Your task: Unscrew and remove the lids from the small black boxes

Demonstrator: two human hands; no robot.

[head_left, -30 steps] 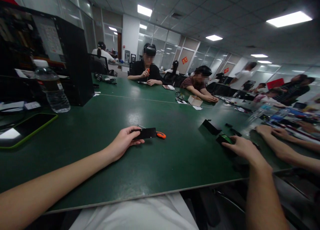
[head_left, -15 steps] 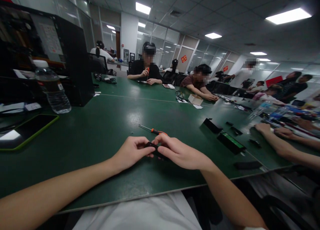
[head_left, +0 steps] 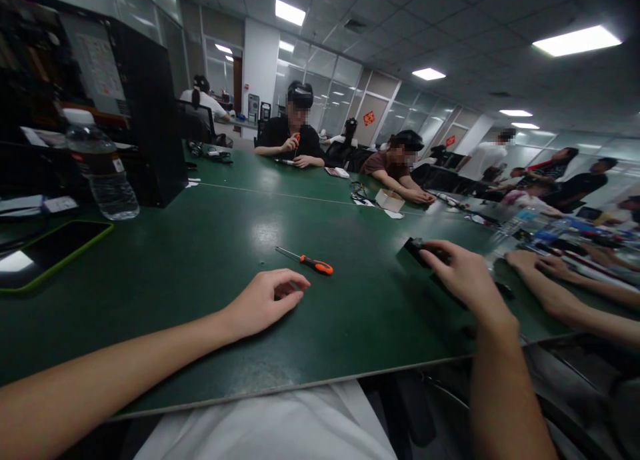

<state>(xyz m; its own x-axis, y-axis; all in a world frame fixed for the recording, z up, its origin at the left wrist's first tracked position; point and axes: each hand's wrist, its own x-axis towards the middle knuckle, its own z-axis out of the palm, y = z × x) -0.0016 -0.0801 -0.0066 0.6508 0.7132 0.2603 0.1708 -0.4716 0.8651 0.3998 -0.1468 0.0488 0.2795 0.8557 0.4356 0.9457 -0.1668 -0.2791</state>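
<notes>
My left hand (head_left: pixel 265 301) rests on the green table (head_left: pixel 210 260), fingers loosely curled, with nothing visible in it. Just beyond it lies a small screwdriver (head_left: pixel 311 264) with an orange handle, a short gap away from my fingers. My right hand (head_left: pixel 463 277) is stretched out to the right, and its thumb and fingers close on a black part (head_left: pixel 414 247) lying on the table. More black parts sit under and behind that hand, mostly hidden by it.
A water bottle (head_left: pixel 100 173) and a dark tablet in a green case (head_left: pixel 50 250) stand at the left before a black cabinet (head_left: pixel 150 127). Another person's forearms (head_left: pixel 565 297) lie at the right edge. Across the table, people sit near a small cardboard box (head_left: pixel 390 200).
Half a second ago both hands pinched a black piece in front of me. My right hand has since swung out right to the black part; my left hand stayed, now empty.
</notes>
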